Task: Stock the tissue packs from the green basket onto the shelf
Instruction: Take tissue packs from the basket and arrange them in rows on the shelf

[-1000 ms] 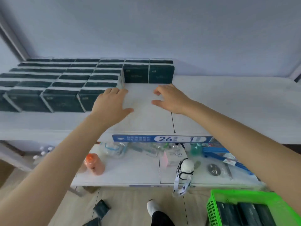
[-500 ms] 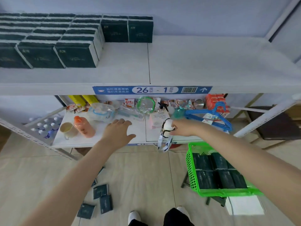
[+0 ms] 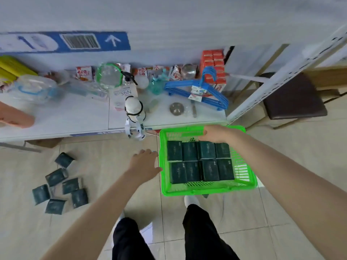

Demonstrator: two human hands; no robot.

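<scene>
White lower shelf board (image 3: 75, 117), crowded with small goods: blue plastic coat hangers (image 3: 197, 91), a stack of orange-red cartons (image 3: 214, 68) behind them, a round metal lid (image 3: 176, 108), a clear lid with a green rim (image 3: 109, 76), and a white bottle with a black-and-white strap (image 3: 134, 109) at the front edge, its strap hanging over. A dark brown stool (image 3: 293, 98) stands to the right of the shelving's upright. Several loose dark packets (image 3: 60, 181) lie on the pale tiled floor (image 3: 93, 231), well apart from the green plastic lattice basket (image 3: 206, 190) in front of the lower board. Eight dark green tissue packs (image 3: 199, 162) lie uncovered in the basket, in two rows of four. The left hand (image 3: 144, 162) is spread flat and holds nothing, just beside the basket's left wall, with its thumb at the rim. The right hand (image 3: 216, 133) is over the far rim, just beyond the far row of packs, with its fingers bent downward; whether they grip anything cannot be told. A pale box (image 3: 124, 93) on the board reads "N95", seen upside down. The front edge of the upper shelf (image 3: 187, 34) carries a blue label strip (image 3: 78, 42) with a barcode and a white arrow. Its other print is blurred.
</scene>
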